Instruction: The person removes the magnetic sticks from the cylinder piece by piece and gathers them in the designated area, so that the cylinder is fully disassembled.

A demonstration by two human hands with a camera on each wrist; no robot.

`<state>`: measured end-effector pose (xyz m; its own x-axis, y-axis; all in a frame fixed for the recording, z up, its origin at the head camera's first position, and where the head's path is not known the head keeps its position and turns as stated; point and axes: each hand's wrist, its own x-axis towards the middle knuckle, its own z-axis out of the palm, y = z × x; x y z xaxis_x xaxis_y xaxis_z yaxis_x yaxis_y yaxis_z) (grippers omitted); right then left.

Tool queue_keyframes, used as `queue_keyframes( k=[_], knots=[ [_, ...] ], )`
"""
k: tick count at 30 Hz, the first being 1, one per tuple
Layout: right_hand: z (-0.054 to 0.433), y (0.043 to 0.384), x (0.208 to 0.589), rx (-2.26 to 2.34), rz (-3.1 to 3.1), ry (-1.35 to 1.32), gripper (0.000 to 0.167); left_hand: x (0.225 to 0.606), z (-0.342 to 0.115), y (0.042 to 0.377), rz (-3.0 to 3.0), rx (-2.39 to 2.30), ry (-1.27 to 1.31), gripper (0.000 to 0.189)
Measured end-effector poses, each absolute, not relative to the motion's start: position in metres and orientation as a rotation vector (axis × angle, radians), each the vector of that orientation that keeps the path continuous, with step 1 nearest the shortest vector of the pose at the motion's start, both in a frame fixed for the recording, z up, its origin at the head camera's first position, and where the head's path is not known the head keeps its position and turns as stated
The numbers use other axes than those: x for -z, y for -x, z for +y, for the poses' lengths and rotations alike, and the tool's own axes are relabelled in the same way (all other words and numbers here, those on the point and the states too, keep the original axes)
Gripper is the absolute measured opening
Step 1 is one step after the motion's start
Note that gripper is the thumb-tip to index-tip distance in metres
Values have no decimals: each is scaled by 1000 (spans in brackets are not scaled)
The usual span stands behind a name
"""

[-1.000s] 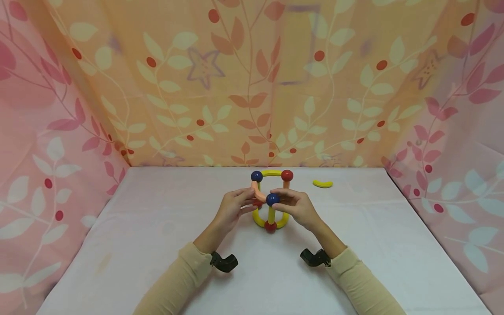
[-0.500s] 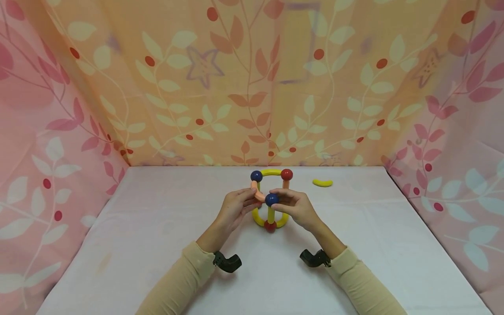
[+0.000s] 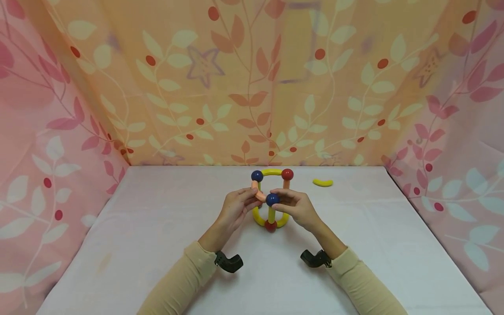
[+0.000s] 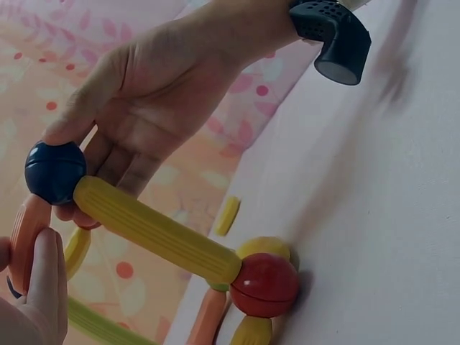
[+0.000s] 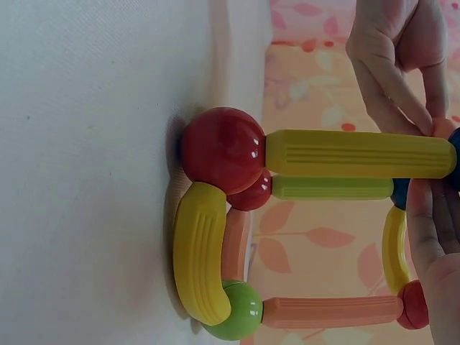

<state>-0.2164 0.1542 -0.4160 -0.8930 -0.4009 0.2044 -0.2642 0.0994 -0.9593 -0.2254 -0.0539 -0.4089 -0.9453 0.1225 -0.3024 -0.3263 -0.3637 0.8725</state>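
Note:
A frame of ball-and-stick building pieces stands on the white cloth. My right hand [image 3: 298,206] grips the near upper blue ball [image 3: 272,200] between thumb and fingers. This ball sits atop an upright yellow stick [image 5: 359,154], which rises from a red ball [image 5: 223,149]. My left hand [image 3: 235,208] pinches a curved orange stick [image 3: 256,191] that spans from the near blue ball to the rear blue ball [image 3: 257,176]. At the back, a curved yellow stick [image 3: 271,172] joins that ball to a red ball [image 3: 287,174]. Fingers partly cover the frame's middle.
A loose curved yellow stick [image 3: 323,183] lies on the cloth, right of the frame. Low in the structure, a green ball [image 5: 237,313] meets another curved yellow stick [image 5: 199,251]. Patterned curtain [image 3: 204,131] closes off the back and both sides. Each wrist wears a black camera mount [image 3: 229,262].
My left hand's lower fingers have drawn up towards the orange stick, and the left forearm has shifted slightly right. The right hand keeps its hold on the blue ball.

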Motion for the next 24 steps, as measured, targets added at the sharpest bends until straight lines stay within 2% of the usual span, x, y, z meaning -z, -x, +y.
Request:
queue_keyframes(
  k=[24],
  knots=[
    [155, 216, 419, 1917, 2252, 710, 48, 417, -59, 230, 1893, -2242, 139, 38]
  ],
)
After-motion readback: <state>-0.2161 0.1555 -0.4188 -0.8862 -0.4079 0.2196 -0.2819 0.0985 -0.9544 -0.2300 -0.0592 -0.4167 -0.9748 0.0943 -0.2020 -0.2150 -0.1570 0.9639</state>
